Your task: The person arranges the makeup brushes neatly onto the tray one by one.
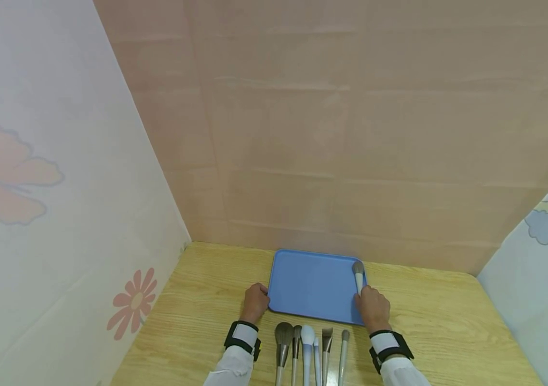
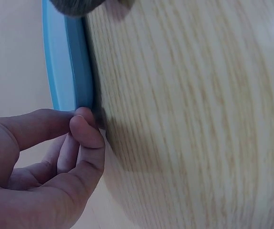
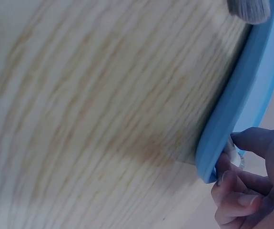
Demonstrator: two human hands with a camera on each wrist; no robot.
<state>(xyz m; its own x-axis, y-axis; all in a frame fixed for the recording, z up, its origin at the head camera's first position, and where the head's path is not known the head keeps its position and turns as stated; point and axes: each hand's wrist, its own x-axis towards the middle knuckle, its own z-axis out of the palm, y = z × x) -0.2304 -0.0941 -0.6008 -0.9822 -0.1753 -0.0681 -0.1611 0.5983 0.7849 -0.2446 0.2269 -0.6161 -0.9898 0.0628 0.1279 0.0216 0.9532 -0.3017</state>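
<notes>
A blue rectangular tray (image 1: 312,287) lies on the wooden table. My left hand (image 1: 255,302) pinches its near left corner; in the left wrist view the thumb and fingertips meet at the end of the blue rim (image 2: 82,71). At the tray's right edge is a makeup brush (image 1: 358,274) with grey bristles and a pale handle. My right hand (image 1: 374,308) holds the near right corner, with the lower end of that brush running under the hand. Seen from the right wrist, fingers (image 3: 232,191) curl beneath the rim while the thumb sits above it, against something pale.
Several makeup brushes stretch side by side before the tray, among them a large dark one (image 1: 283,335), a white-headed one (image 1: 307,336) and a slim one (image 1: 344,343). Behind the table (image 1: 447,321) hangs a brown backdrop (image 1: 351,134); a patterned white sheet (image 1: 85,187) borders the left.
</notes>
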